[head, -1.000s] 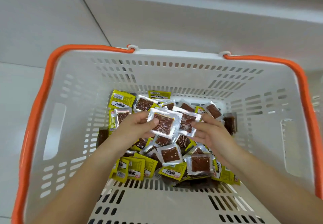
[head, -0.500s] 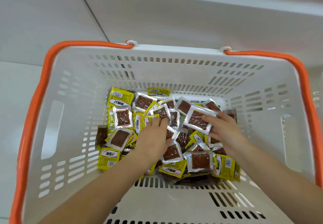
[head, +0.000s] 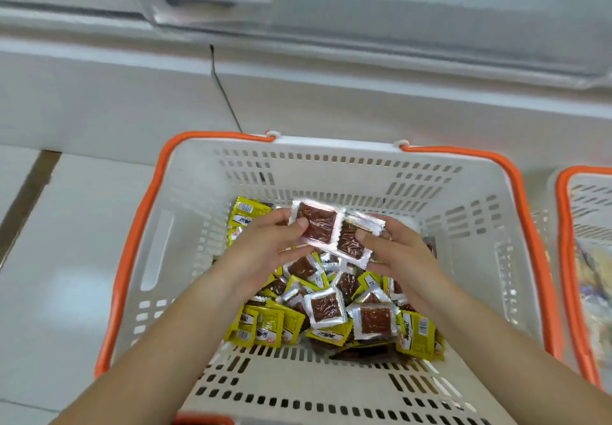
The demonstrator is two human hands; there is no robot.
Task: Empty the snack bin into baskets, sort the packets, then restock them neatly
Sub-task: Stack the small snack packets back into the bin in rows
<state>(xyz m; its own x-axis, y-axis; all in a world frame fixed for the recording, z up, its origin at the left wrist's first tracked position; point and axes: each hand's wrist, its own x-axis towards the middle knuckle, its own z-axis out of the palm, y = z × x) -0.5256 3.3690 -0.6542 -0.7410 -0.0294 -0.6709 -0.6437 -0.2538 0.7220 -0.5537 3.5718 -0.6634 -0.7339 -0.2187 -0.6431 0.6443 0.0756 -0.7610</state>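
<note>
Above basket [head: 463,226], packets [head: 318,226] pinched between fingers [head: 299,224]

Bare forearms and hands [head: 265,249], no sleeves.

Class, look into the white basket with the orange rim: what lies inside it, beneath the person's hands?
Inside the basket lies a heap of snack packets, some yellow, some clear with brown squares. The left hand and right hand each hold a clear packet above it, hiding the packets directly below.
</note>
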